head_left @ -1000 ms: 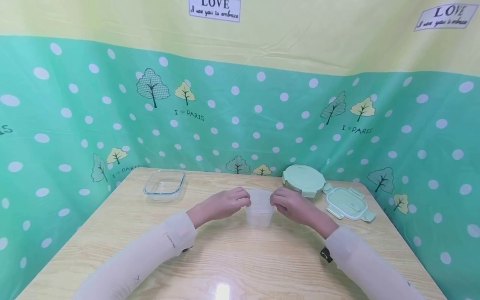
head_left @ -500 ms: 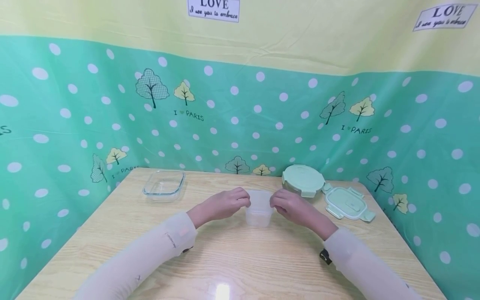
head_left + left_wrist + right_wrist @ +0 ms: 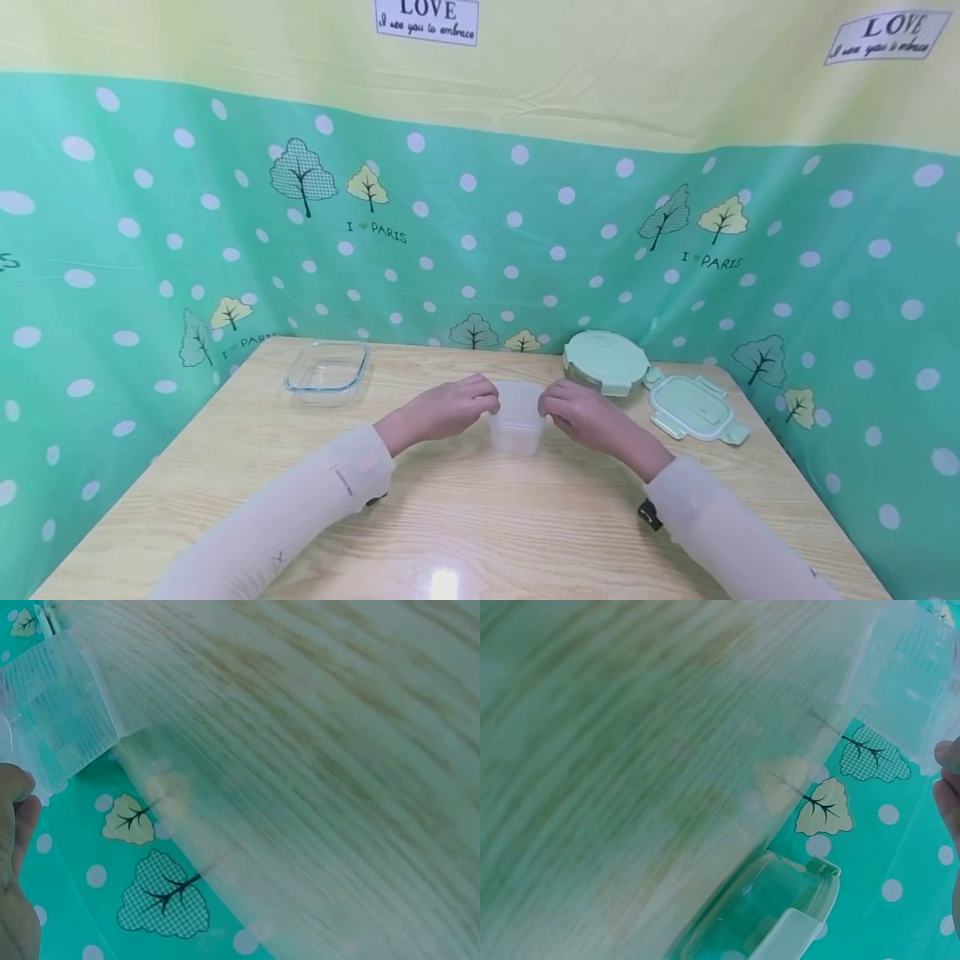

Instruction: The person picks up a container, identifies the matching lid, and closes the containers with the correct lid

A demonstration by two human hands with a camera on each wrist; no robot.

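A small translucent plastic food container (image 3: 516,425) stands upright near the middle of the table, toward the back. My left hand (image 3: 453,408) pinches its upper left edge between thumb and curled fingers. On the opposite side, my right hand (image 3: 588,417) pinches the upper right edge the same way. The left wrist view shows the ribbed wall of the container (image 3: 67,705) with the left fingertips (image 3: 19,784) right at its rim. In the right wrist view, the right fingertips (image 3: 946,757) meet the rim at the far right.
At the back left sits a square glass container (image 3: 327,375) without a lid. A round container with a pale green lid (image 3: 607,361) stands behind my right hand. Beside it lies a pale green rectangular lid (image 3: 693,406) with clip flaps. A patterned curtain (image 3: 480,233) hangs behind the wooden table (image 3: 487,533).
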